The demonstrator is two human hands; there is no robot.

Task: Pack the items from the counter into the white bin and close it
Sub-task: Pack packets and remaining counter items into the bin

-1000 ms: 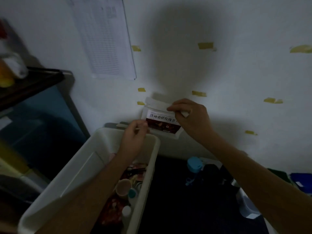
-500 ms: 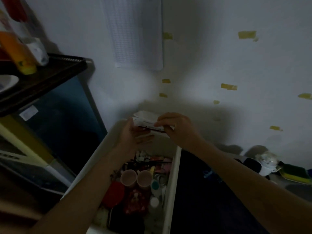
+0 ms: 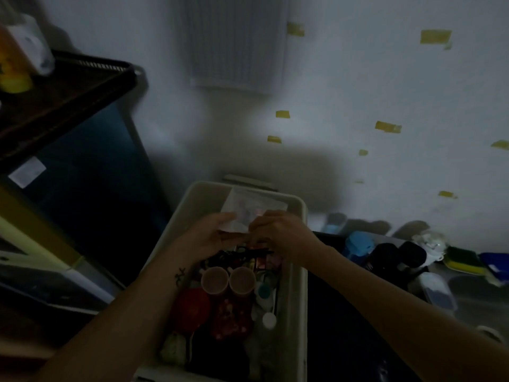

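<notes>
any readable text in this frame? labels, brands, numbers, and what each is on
None can be read in this frame.
Packet held by left hand and right hand over the white bin: print is motion-blurred, unreadable.
Sheet on the wall: fine rows of print, too small and blurred.
White sticker under the dark shelf: no text discernible.
Yellow tape pieces on the wall: blank.
</notes>
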